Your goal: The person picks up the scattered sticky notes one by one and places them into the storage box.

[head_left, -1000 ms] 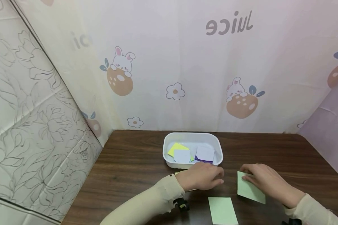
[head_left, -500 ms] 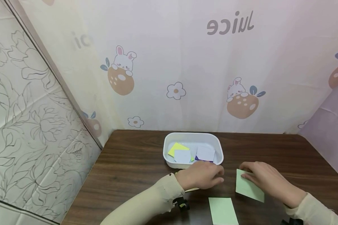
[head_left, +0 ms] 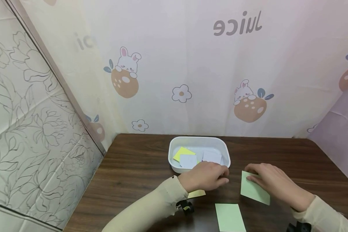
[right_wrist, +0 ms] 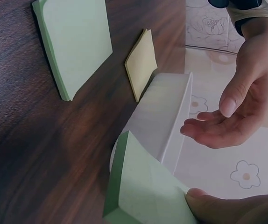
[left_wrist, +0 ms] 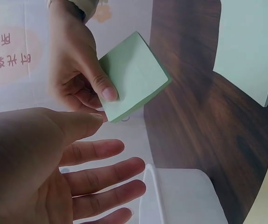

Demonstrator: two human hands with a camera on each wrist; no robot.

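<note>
My right hand (head_left: pixel 271 180) pinches a pad of light green sticky notes (head_left: pixel 253 190) by its upper edge, thumb on the near face. In the left wrist view the same green pad (left_wrist: pixel 136 77) shows its thick side. My left hand (head_left: pixel 206 175) hovers in front of the white tub with its fingers loosely spread and holding nothing, as the right wrist view shows of that hand (right_wrist: pixel 248 98). A second green sticky note pad (head_left: pixel 230 217) lies flat on the table between the arms. Below the left hand lies a pale yellow pad (head_left: pixel 197 193), partly hidden by it.
The white plastic tub (head_left: pixel 174 145) stands toward the back of the dark wood table (head_left: pixel 139 158). Inside are a bright yellow pad (head_left: pixel 183 152) and white paper pieces (head_left: pixel 188 161). A patterned curtain (head_left: pixel 162 64) hangs right behind the table.
The right hand has moved slightly left and up with the green pad. My left hand has shifted a little toward the tub, uncovering more of the pale yellow pad.
</note>
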